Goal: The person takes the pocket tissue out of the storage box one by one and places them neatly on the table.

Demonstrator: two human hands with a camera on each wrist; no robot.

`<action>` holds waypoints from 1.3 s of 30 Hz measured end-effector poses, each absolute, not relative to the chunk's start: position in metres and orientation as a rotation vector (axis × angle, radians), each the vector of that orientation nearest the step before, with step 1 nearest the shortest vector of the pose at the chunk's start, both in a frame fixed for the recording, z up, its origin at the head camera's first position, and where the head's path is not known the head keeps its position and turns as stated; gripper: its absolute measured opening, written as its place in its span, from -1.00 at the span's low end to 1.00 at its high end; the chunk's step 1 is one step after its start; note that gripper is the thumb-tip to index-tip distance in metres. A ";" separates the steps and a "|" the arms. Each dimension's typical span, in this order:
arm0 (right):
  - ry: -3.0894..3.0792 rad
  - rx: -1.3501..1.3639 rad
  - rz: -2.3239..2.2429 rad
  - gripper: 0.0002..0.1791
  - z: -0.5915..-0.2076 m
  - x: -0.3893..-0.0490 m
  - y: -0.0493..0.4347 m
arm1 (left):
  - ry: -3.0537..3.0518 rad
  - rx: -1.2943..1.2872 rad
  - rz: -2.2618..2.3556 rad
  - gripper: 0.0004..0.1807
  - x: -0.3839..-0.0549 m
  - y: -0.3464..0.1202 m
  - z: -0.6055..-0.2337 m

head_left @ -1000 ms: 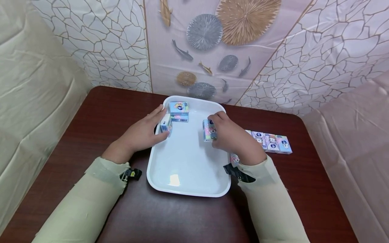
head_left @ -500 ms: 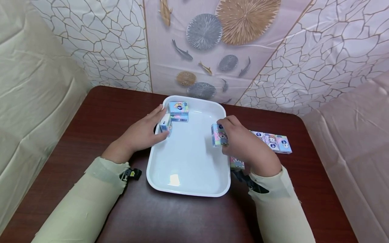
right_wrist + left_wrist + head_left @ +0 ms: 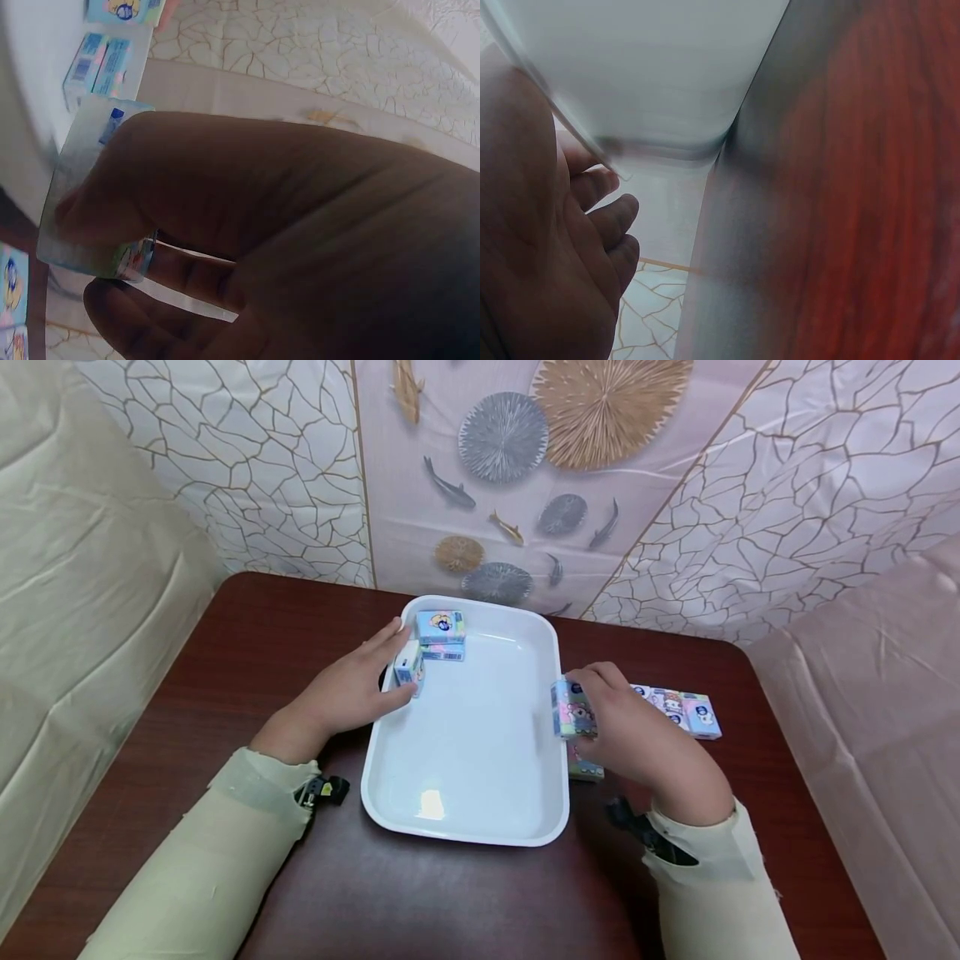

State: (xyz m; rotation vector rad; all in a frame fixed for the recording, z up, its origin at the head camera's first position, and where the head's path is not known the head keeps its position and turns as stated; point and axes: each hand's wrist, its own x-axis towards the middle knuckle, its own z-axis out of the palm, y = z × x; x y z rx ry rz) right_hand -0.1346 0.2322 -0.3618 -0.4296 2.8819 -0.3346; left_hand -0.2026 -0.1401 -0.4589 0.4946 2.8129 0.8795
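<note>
My left hand point(image 3: 345, 689) reaches over the left rim of the white tray point(image 3: 465, 834), thumb and forefinger at opposite ends of a small tissue pack point(image 3: 409, 665) standing on edge inside. Its other fingers point(image 3: 615, 221) lie loosely bent outside the tray in the left wrist view. My right hand point(image 3: 630, 727) grips a pastel cartoon-printed tissue pack point(image 3: 572, 710) over the tray's right rim; the palm hides part of it. In the right wrist view the thumb lies across the held pack point(image 3: 82, 180). Two tissue packs point(image 3: 441, 627), one overlapping the other, lie in the tray's far left corner.
On the dark wooden table point(image 3: 750, 827), a row of tissue packs point(image 3: 682, 708) lies right of the tray, partly behind my right hand. Another tissue pack point(image 3: 585, 767) sits against the tray's right side. A patterned cloth wall point(image 3: 495, 510) rises behind the table.
My right hand has carried its tissue pack rightward and toward me, from inside the tray to above the right rim. The left hand and its pack stay in place.
</note>
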 end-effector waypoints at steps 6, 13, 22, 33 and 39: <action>2.874 -0.409 -0.322 0.01 -0.366 -0.129 0.247 | 2.810 0.502 0.882 0.00 -0.203 -0.140 -0.459; 2.877 -0.337 -0.323 0.02 -0.371 -0.124 0.261 | 2.811 0.508 0.882 0.00 -0.202 -0.140 -0.459; 2.821 -0.255 -0.298 0.03 -0.382 -0.123 0.277 | 2.811 0.519 0.884 0.01 -0.203 -0.137 -0.459; 2.752 -0.159 -0.260 0.01 -0.393 -0.130 0.294 | 2.803 0.497 0.879 0.01 -0.202 -0.139 -0.459; 2.745 -0.143 -0.256 0.04 -0.399 -0.134 0.303 | 2.800 0.491 0.884 0.01 -0.203 -0.141 -0.459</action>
